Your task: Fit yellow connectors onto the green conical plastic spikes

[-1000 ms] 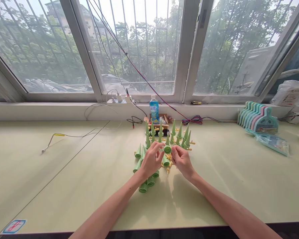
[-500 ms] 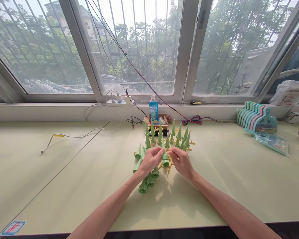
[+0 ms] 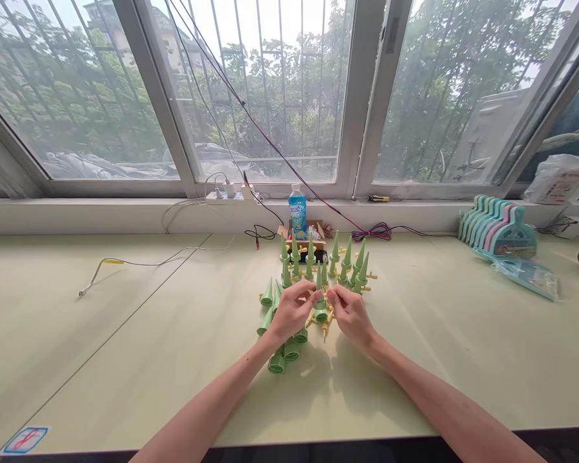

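Note:
Between the thumb and fingers of my left hand is a green plastic watering spike, its point up. Close to its right side, my right hand pinches what looks like a small yellow valve, mostly covered by the fingertips. Beneath both hands, another green spike lies with its open end toward me, among loose yellow valves. More green spikes lie left of and under my left wrist, open ends facing me. Several upright spikes with yellow valves sticking out stand behind my hands.
A blue bottle and a small cardboard box stand behind the spikes, near a dark phone. Cables run along the sill. Pastel hanger-shaped pieces stand at right. A white cable lies at left.
The held green spike has turned from open end toward me to point up. My right hand has come in beside it, and the spike is slightly lower now.

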The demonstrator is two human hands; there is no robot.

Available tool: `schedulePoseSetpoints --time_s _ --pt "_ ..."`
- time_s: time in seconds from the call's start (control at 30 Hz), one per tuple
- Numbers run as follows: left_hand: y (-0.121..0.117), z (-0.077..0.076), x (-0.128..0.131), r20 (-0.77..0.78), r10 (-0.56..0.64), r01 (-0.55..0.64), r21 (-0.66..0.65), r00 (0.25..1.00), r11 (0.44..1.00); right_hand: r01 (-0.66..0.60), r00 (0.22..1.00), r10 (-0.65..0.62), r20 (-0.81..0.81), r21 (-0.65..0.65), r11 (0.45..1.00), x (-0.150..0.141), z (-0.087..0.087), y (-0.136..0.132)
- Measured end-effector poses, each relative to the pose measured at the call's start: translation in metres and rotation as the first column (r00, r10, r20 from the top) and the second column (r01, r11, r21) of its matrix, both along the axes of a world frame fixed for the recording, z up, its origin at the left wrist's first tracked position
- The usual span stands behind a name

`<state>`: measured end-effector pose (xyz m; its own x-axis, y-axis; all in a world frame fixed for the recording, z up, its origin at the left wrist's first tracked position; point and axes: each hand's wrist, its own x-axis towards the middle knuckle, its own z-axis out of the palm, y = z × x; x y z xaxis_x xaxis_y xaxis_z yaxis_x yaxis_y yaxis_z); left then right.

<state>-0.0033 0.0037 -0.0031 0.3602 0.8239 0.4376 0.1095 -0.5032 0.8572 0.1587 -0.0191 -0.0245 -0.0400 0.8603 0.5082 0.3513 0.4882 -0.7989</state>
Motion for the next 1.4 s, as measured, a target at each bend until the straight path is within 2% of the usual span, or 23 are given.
schedulePoseSetpoints --time_s 0.1,0.23,0.43,0.5,0.6,0.77,0.87,0.93,1.0,1.13,1.27,1.4 --pt "0.001 -0.002 -0.001 -0.04 0.025 -0.021 0.082 0.999 0.996 0.005 1.0 -0.005 -0.007 -0.018 1.0 -0.001 0.001 0.001" --pt "0.002 -0.003 -0.002 -0.107 0.063 -0.039 0.217 0.992 0.976 -0.066 0.99 0.043 -0.135 -0.169 0.983 -0.003 0.001 0.002" --pt "0.002 -0.002 -0.008 -0.229 0.075 0.03 0.425 0.971 0.905 -0.303 0.887 0.111 -0.448 -0.383 0.873 -0.007 0.005 0.002" --pt "0.003 -0.003 -0.009 -0.258 0.088 0.04 0.452 0.962 0.891 -0.341 0.86 0.11 -0.499 -0.401 0.85 -0.008 0.007 0.002" --pt "0.003 -0.004 -0.008 -0.246 0.089 0.029 0.441 0.965 0.897 -0.331 0.852 0.108 -0.513 -0.367 0.869 -0.008 0.009 0.001" --pt "0.0 -0.001 -0.002 -0.13 0.097 -0.059 0.265 0.987 0.962 -0.177 0.891 0.036 -0.452 -0.274 0.945 -0.005 0.007 0.003" --pt "-0.001 0.002 0.0 -0.031 0.116 -0.113 0.076 0.993 0.991 -0.073 0.927 -0.015 -0.375 -0.219 0.973 -0.002 0.004 0.005" --pt "0.0 0.003 0.001 0.032 0.073 -0.071 -0.068 0.997 0.995 -0.033 0.953 -0.021 -0.302 -0.171 0.985 0.0 0.003 0.005" --pt "0.0 0.004 0.002 0.093 -0.005 0.024 -0.207 0.996 0.978 -0.006 0.978 -0.017 -0.209 -0.11 0.994 0.001 0.003 0.004" --pt "0.0 0.004 0.003 0.215 -0.107 0.189 -0.408 0.971 0.893 0.012 0.999 -0.011 -0.04 0.01 1.0 0.001 0.005 0.001" --pt "0.001 0.003 0.003 0.303 -0.11 0.249 -0.473 0.947 0.845 0.002 1.0 -0.001 -0.014 0.025 1.0 0.0 0.004 0.001" --pt "0.0 0.001 0.003 0.333 -0.112 0.269 -0.472 0.936 0.839 0.0 0.999 -0.001 -0.044 -0.01 1.0 -0.001 0.002 0.001"
